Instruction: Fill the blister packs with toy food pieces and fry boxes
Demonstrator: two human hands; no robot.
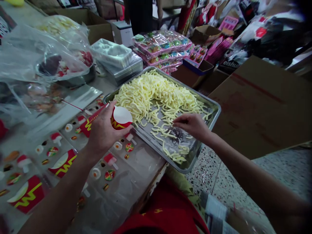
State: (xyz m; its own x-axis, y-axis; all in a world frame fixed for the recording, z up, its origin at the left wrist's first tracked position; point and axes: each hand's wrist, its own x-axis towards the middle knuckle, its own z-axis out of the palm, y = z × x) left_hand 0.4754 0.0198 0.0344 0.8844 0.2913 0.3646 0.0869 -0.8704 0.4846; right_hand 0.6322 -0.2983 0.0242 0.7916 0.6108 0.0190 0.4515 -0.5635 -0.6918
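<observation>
My left hand (104, 125) is wrapped round a small red fry carton (122, 117) with a yellow zigzag mark and a white inside, held tilted over the near-left rim of a metal tray (156, 148). Heaped on the tray are pale yellow fry-like strips (151, 91), with a looser scatter toward the near corner. My right hand (191, 125) hovers low over that scatter, thumb and fingers pinched together. Whatever lies between those fingertips, if anything, is too small to make out.
Clear plastic trays with flat red cartons (62, 164) and miniature food pieces cover the table on the left. Behind stand a bowl (84, 76) under plastic, stacked clear trays (114, 58) and bagged colourful packs (162, 47). A large cardboard box (263, 104) flanks the tray; another person (142, 14) stands behind.
</observation>
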